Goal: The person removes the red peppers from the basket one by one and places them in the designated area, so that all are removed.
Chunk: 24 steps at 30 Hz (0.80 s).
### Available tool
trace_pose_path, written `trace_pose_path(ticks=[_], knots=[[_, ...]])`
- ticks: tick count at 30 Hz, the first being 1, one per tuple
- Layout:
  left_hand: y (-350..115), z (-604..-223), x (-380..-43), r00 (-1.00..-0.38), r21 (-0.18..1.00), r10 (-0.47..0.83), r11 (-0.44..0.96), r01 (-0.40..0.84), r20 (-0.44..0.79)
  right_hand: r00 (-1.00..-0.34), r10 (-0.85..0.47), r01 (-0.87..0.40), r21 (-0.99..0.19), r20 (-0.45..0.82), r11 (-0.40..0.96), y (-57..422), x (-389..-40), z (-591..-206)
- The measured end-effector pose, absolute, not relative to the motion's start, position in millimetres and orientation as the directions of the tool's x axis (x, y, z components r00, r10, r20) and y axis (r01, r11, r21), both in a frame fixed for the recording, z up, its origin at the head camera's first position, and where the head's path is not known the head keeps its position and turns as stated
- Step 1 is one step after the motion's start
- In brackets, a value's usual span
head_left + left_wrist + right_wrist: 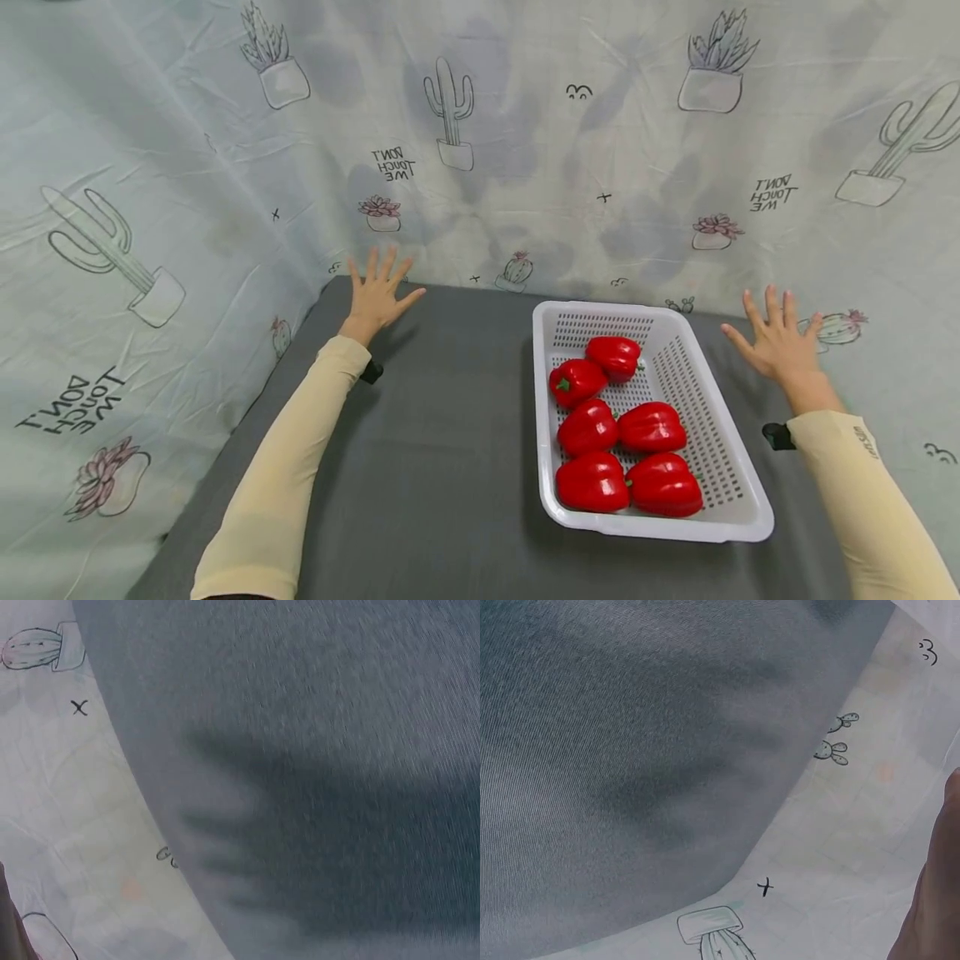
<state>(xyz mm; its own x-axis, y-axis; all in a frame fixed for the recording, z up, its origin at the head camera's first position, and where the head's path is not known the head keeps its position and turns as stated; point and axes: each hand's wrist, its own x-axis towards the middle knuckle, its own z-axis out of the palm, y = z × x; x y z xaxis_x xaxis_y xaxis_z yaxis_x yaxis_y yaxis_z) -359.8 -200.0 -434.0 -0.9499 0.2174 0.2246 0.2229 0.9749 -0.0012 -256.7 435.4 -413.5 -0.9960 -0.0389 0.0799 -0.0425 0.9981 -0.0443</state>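
Fingers spread and straight, my left hand (375, 301) is held above the back left of the grey table, with nothing in it. My right hand (783, 344) is likewise spread and bare, just right of a white perforated plastic basket (716, 400). Several glossy red bell peppers lie in that basket, among them a back one (615, 358) and a front right one (666, 485). Neither hand touches the basket or a pepper. The left wrist view shows the hand's shadow on the table; a sliver of the right hand (934, 892) enters the right wrist view at its edge.
The dark grey table (427, 450) spreads left of the basket. A pale curtain (510, 125) printed with cacti and potted plants hangs along the back and both sides. Pale sleeves cover both forearms, and a small black device (371, 372) sits at the left wrist.
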Motion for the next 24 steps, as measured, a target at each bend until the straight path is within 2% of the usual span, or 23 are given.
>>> trace_pose_path(ticks=[8,14,24], knots=[[-172.7,-439.7,-362.8,-0.934,0.073,0.252,0.958,0.279,0.253,-0.99,-0.112,-0.123,-0.134,0.086,0.983,430.8,-258.8,-416.1],[-140.2,-441.0,-360.2,-0.92,0.088,0.306,0.938,0.335,0.246,-0.983,-0.178,-0.185,-0.188,0.052,0.965,427.1,-258.8,-416.7],[-88.4,-432.7,-352.3,-0.853,0.135,0.448,0.859,0.494,0.268,-0.962,-0.267,-0.273,-0.28,0.06,0.92,406.8,-251.2,-414.4]])
